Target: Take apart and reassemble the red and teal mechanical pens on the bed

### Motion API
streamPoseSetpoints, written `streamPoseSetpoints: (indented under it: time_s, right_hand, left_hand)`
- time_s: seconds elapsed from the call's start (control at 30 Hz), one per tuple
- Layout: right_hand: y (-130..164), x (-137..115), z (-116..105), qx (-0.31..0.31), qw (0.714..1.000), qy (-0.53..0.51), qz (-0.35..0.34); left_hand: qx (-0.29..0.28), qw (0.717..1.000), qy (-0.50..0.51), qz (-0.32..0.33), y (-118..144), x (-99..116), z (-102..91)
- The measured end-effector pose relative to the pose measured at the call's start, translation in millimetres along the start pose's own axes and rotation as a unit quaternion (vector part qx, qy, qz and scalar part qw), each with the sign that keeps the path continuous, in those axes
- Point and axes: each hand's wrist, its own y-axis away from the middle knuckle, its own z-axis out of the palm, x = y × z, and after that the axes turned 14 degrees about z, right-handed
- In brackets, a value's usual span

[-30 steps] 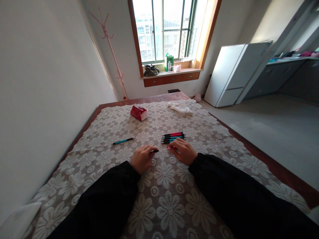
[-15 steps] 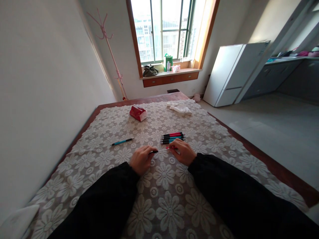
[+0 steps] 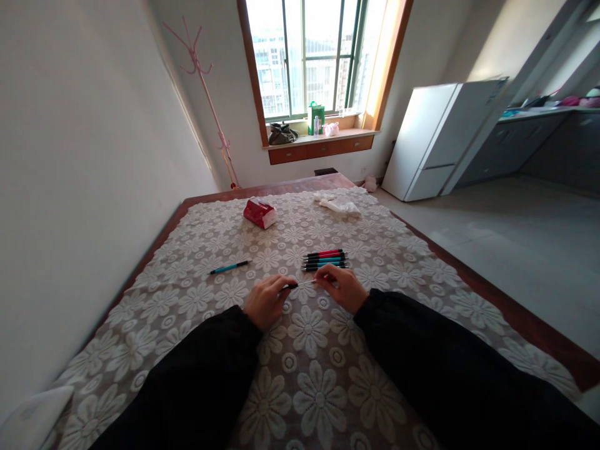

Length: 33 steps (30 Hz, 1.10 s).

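Observation:
My left hand (image 3: 266,301) is closed, its fingertips pinching the black front part (image 3: 292,286) of a pen. A thin whitish refill (image 3: 305,282) runs from that part across to my right hand (image 3: 343,287). My right hand is closed on the pen's red barrel (image 3: 318,278), which its fingers mostly hide. Just beyond the right hand lies a row of several pens (image 3: 324,259), red ones and blue ones with black ends. A single blue and black pen (image 3: 229,267) lies apart, to the left of my left hand.
A flower-patterned lace cloth (image 3: 309,387) covers the wooden table. Farther back on it are a red tissue pack (image 3: 259,214) and a crumpled white plastic bag (image 3: 341,206). Beyond the table stand a pink coat rack (image 3: 206,87) and a white fridge (image 3: 426,137).
My right hand has shifted slightly left, toward my left hand, and less of the red barrel shows. The left hand and the loose pens have stayed put.

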Motion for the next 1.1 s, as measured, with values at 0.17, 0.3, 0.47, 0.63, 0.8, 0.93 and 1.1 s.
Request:
streamPoseSetpoints:
  time_s: [0.17, 0.3, 0.47, 0.63, 0.8, 0.93, 1.1]
  right_hand:
    - [1, -4, 0, 0.005, 1.0, -0.027, 0.002]
    - [2, -3, 1, 0.013, 1.0, -0.01, -0.027]
    - [3, -4, 2, 0.01, 1.0, -0.015, -0.024]
    - [3, -4, 2, -0.003, 1.0, -0.004, -0.015]
    - [1, 2, 2, -0.028, 0.999, 0.013, -0.01]
    - [-2, 9, 1, -0.039, 0.998, 0.032, -0.026]
    - [-4, 13, -3, -0.035, 0.994, 0.09, -0.045]
  left_hand:
    - [0.0, 0.999, 0.04, 0.017, 1, 0, 2.8]
    - [0.008, 0.998, 0.051, 0.029, 3, 0, 4.0]
    - [-0.003, 0.998, 0.05, 0.038, 2, 2, 2.1]
    - [-0.009, 0.998, 0.049, 0.04, 1, 2, 2.2]
    - [-0.03, 0.998, 0.046, 0.036, 1, 1, 2.1]
    - [-0.033, 0.997, 0.044, 0.046, 0, 0, 1.8]
    - [-0.041, 0.997, 0.037, 0.053, -1, 1, 0.5]
